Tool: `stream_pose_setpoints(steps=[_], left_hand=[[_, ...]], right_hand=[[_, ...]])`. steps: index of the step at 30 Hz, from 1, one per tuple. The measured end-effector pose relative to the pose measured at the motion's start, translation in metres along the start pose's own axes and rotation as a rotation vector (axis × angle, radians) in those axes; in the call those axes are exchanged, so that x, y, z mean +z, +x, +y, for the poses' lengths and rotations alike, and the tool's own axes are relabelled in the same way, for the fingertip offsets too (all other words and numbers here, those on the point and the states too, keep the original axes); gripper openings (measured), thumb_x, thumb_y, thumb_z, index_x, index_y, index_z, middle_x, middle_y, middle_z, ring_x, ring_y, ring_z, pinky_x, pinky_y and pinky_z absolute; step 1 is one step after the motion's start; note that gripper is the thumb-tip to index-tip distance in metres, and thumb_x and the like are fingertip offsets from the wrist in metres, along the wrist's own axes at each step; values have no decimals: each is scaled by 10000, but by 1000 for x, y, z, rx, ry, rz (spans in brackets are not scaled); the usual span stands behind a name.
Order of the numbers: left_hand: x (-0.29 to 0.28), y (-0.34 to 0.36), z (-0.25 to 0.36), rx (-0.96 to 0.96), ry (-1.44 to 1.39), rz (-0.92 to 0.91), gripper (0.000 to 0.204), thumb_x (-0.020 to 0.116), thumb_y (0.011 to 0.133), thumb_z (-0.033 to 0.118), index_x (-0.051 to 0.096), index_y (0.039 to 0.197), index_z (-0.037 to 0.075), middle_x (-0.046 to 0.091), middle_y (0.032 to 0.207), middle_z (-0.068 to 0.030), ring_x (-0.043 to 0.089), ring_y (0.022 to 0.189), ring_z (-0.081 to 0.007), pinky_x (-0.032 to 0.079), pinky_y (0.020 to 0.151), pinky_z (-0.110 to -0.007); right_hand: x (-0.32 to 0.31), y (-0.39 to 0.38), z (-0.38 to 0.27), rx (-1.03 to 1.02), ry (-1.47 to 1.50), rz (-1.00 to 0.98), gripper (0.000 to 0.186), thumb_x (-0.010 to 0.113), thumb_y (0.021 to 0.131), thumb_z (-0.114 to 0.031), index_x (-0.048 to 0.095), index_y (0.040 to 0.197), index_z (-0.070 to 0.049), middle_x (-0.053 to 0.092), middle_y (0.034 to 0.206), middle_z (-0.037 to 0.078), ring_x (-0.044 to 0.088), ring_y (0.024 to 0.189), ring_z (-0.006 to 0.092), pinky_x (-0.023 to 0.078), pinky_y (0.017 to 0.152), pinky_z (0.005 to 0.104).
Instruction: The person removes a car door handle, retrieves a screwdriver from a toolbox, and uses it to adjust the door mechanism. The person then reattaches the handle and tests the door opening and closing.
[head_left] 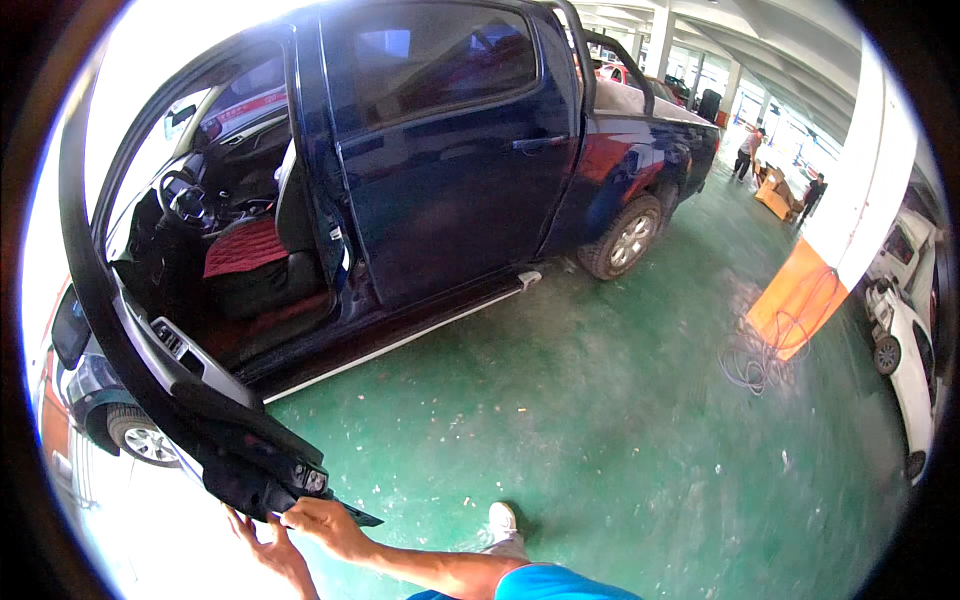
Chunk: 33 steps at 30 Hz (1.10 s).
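A dark blue pickup truck (450,190) stands with its front door (235,425) swung open toward me. My right hand (325,525) is closed at the door's rear edge, its fingers curled against the dark trim just below the metal latch (313,480). Beside it, my left hand (272,556) reaches up to the underside of the same edge, thumb and finger apart. A thin dark pointed piece (358,514) juts out past my right hand. Whatever lies under my fingertips is hidden.
Inside the cab are a red quilted seat cover (245,248) and a steering wheel (182,197). A side step (400,345) runs below the sill. An orange-and-white pillar (795,305) with a coiled cable (752,365) stands to the right. Two people are far off near cardboard boxes (773,195).
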<state>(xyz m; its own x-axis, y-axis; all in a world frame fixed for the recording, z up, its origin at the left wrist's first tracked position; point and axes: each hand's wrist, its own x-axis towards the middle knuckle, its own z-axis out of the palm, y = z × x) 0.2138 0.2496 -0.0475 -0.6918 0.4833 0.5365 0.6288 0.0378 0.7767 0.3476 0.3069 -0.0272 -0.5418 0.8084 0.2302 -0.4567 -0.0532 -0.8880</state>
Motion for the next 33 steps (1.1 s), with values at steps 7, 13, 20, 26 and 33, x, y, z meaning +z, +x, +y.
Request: stream_pose_setpoints(steps=[7,13,20,26,33], left_hand=[[8,-6,7,-41,-38,-24,786,620,833,-103,338,1537,102,423,1488,-147,527,1225,-278,421,1050,-389],[-9,-9,-27,-36,-121,15,645,691,798,-65,498,1400,61,522,1412,-159,496,1285,-267,356,1111,-406],[12,2,16,50,57,40,788,746,734,-25,434,1456,25,459,1466,-201,541,1258,-317,490,997,-386],[-3,6,35,66,61,50,791,719,754,-49,407,1478,18,417,1502,-197,485,1332,-302,482,1020,-379],[2,5,34,70,45,45,779,714,770,-41,403,1482,25,414,1505,-188,512,1302,-288,479,1017,-372]], right_hand=[[-11,4,12,225,261,92,310,538,1032,-324,627,958,-36,622,732,31,548,592,103,424,530,249],[-8,2,27,420,684,44,238,578,1007,-278,605,1056,-47,670,793,87,604,628,128,488,560,266],[-27,2,11,207,447,39,202,676,924,-77,628,1088,30,723,939,181,718,783,220,598,705,318],[-17,6,0,-383,-504,37,139,719,909,-112,691,945,18,724,846,97,672,675,157,534,586,298],[1,-12,-9,433,336,128,278,597,992,-277,645,1092,-22,719,796,115,688,644,185,523,577,282]])
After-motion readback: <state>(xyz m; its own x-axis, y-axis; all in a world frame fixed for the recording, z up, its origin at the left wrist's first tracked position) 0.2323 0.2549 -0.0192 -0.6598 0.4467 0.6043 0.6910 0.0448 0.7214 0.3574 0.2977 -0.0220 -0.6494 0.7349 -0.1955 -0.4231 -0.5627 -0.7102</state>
